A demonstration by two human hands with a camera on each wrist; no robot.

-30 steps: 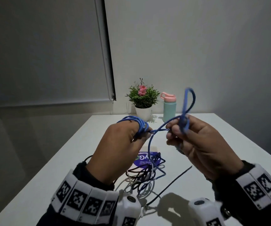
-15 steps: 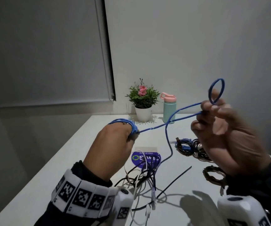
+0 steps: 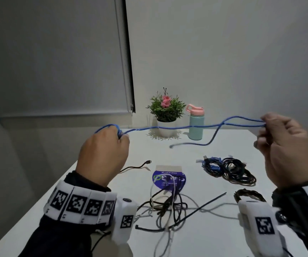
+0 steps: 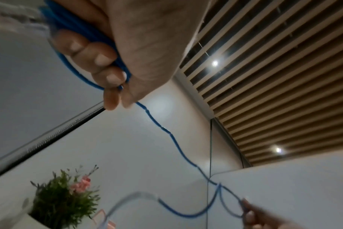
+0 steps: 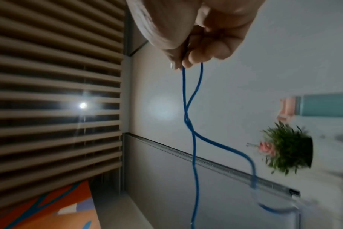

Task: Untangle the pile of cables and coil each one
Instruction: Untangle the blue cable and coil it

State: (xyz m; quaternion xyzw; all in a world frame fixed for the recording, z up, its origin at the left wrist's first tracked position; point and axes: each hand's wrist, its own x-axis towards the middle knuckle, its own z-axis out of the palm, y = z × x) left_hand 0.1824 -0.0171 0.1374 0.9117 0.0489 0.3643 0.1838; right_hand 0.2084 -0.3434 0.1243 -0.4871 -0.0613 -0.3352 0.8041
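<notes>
Blue cable [image 3: 177, 127] spans mid-frame, stretched to free its tail: left hand [image 3: 103, 154] clenches finished loops, right hand [image 3: 286, 149] pinches a doubled bend above the bench [image 3: 223, 238].

1 blue cable [image 3: 177, 127] stretched in the air; 1 tangled pile of cables [image 3: 168, 206] on the table (strands too knotted to count); 3 coiled bundles: 1 blue [image 3: 213, 165], 1 black [image 3: 239, 172], 1 brown [image 3: 249, 195]; 1 loose dark cable [image 3: 136, 166]; 1 potted plant [image 3: 166, 115]; 1 bottle [image 3: 196, 125]; 1 purple packet [image 3: 169, 178]; 2 hands, left hand [image 3: 103, 156] and right hand [image 3: 288, 151].
</notes>
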